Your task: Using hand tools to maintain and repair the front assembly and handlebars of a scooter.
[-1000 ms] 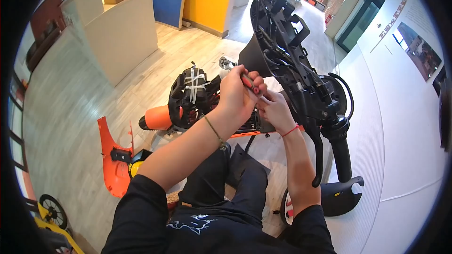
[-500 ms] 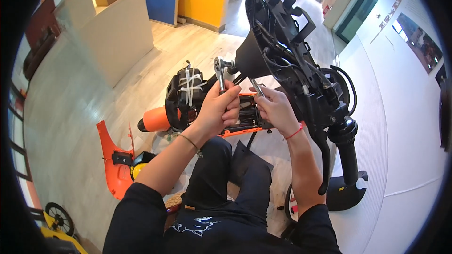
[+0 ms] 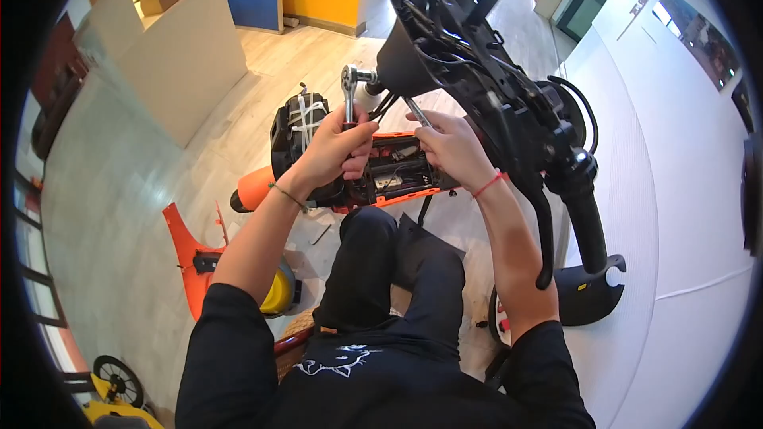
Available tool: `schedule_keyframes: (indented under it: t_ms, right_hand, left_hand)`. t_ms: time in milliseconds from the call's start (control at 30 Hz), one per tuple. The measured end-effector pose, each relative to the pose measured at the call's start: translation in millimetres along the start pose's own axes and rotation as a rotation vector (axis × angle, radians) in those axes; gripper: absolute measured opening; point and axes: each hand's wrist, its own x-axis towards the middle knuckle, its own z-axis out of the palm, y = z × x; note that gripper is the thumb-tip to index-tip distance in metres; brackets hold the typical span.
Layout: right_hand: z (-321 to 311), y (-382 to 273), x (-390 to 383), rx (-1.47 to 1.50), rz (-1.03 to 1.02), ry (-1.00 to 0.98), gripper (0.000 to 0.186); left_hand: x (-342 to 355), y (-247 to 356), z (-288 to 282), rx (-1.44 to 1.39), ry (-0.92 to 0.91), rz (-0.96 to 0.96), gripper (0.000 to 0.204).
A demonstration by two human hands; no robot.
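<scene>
With right hand clamped on a metal rod, left hand on a wrench (likely stiff, heavy), grip by the handle.

From my head, a wide fisheye looks down and forward over my shirt, my left grip and right grip close below, the floor farther off.

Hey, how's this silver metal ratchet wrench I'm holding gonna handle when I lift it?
The silver metal ratchet wrench is likely stiff, since its shaft looks solid. It's probably heavy toward one end, given its bulkier rounded head. The shiny metal could feel slippery.
</scene>
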Motion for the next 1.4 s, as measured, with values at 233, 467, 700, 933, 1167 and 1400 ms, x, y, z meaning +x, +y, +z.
schedule_keyframes:
  t_ms: [233, 467, 700, 933, 1167, 1400]
  right_hand:
    - [3, -3, 0, -0.077, 0.0, 0.006, 0.031]
    - [2, 9, 7, -0.095, -0.079, 0.044, 0.03]
    - [3, 29, 22, -0.327, -0.144, 0.065, 0.033]
    - [-11, 78, 48, -0.322, -0.315, 0.03, 0.033]
    - [3, 16, 8, -0.01, 0.059, 0.003, 0.034]
    - [-2, 21, 9, -0.247, -0.114, -0.016, 0.032]
  left_hand:
    - [0, 8, 29, 0.068, 0.326, -0.035, 0.02]
    - [25, -19, 43, 0.126, 0.616, 0.17, 0.018]
    - [10, 0, 45, 0.012, 0.463, 0.118, 0.014]
    - [17, 12, 69, -0.153, 0.462, 0.043, 0.012]
    - [17, -5, 61, -0.094, 0.525, 0.153, 0.017]
    - [17, -7, 49, 0.107, 0.508, 0.117, 0.021]
